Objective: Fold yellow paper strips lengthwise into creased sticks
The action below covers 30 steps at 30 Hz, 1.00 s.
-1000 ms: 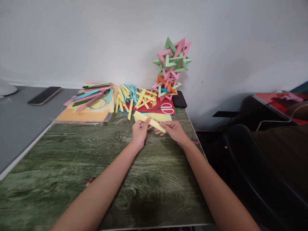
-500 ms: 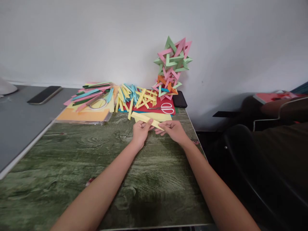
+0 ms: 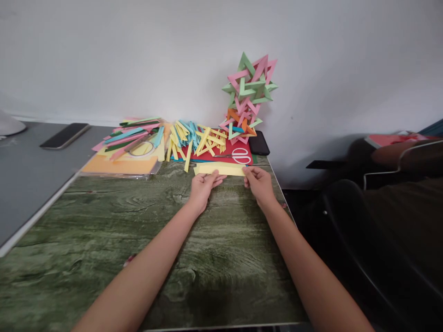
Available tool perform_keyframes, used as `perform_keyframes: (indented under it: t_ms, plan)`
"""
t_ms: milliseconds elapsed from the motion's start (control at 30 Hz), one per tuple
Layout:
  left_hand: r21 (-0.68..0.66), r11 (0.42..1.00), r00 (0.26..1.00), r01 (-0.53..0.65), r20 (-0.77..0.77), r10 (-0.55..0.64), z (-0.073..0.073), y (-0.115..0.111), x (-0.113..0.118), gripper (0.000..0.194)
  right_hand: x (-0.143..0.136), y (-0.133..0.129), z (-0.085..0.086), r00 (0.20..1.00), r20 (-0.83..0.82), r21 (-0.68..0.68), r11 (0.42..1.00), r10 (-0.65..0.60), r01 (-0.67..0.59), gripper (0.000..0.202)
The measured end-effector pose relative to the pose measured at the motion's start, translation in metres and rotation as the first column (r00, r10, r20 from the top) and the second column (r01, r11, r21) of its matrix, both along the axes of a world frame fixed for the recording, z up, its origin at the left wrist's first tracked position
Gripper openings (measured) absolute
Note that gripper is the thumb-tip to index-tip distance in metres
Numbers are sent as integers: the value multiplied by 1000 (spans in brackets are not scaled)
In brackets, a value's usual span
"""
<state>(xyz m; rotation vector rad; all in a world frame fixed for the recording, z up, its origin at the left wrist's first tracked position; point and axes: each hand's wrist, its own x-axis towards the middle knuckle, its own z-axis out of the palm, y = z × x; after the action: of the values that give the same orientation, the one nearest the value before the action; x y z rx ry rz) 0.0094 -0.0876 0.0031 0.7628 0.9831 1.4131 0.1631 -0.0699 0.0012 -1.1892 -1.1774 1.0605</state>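
A yellow paper strip (image 3: 231,170) stretches nearly level between both hands, above the green wood-patterned table. My left hand (image 3: 204,184) pinches it near the middle-left, thumb on top and fingers beneath. At the strip's right end, my right hand (image 3: 258,183) grips it between thumb and fingers. Just behind are scissors (image 3: 241,156) with white handles, lying on red paper (image 3: 230,148). Folded yellow strips (image 3: 209,140) and blue strips (image 3: 191,134) are heaped at the back. Part of a yellow sheet seems to lie behind the held strip; its extent is hidden.
A pink and green folded-paper star model (image 3: 251,85) stands at the back right, beside a black phone (image 3: 258,144). Coloured strips (image 3: 129,136) lie over an orange paper pack (image 3: 121,165) at left. Another phone (image 3: 65,136) rests on the grey surface. A black chair (image 3: 346,221) borders the right.
The yellow strip has turned from slanting down rightward to nearly level. My right hand has slid right to its end, farther from my left hand.
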Motion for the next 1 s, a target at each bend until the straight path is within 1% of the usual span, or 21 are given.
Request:
perform_keyframes:
  t_ms: [133, 233, 333, 433, 533, 633, 700, 733, 767, 900, 1000]
  plan:
    - [-41, 998, 996, -54, 66, 57, 0, 2, -1, 25, 6, 3, 1, 999, 49, 43, 999, 6, -8, 28]
    - [-26, 998, 996, -55, 63, 56, -2, 3, -3, 28, 7, 3, 2, 1000, 5, 42, 999, -29, 29, 27]
    - [5, 1000, 999, -9, 44, 9, -3, 3, -3, 31, 2, 2, 2, 993, -105, 17, 998, -61, 63, 26]
    - [29, 997, 997, 74, 35, -75, -4, 2, -2, 35, -7, 1, -1, 982, -188, -16, 1000, -29, 27, 28]
    - [8, 989, 989, 144, -12, -144, -3, 1, -1, 34, -13, -1, -4, 986, -167, -35, 999, 1, -7, 31]
    - [8, 987, 982, 158, -102, -157, 0, -1, 0, 31, -15, -3, -4, 992, -111, -38, 998, 53, -57, 32]
    - [18, 985, 973, 169, -161, -164, 1, -1, 0, 31, -15, -4, -3, 991, -91, -31, 994, 101, -104, 32]
    - [17, 984, 968, 177, -183, -171, 1, -2, 0, 31, -14, -4, -3, 990, -91, -24, 994, 105, -107, 32]
    - [11, 983, 964, 185, -198, -179, 2, -2, 0, 31, -14, -4, -2, 991, -99, -16, 996, 87, -89, 32]
    - [-3, 984, 960, 177, -218, -174, 2, -3, 2, 31, -12, -1, -2, 982, -173, 3, 997, -72, 74, 29]
    - [8, 986, 962, 165, -223, -159, 2, -3, 3, 31, -10, 1, -2, 968, -228, 25, 993, -104, 113, 31]
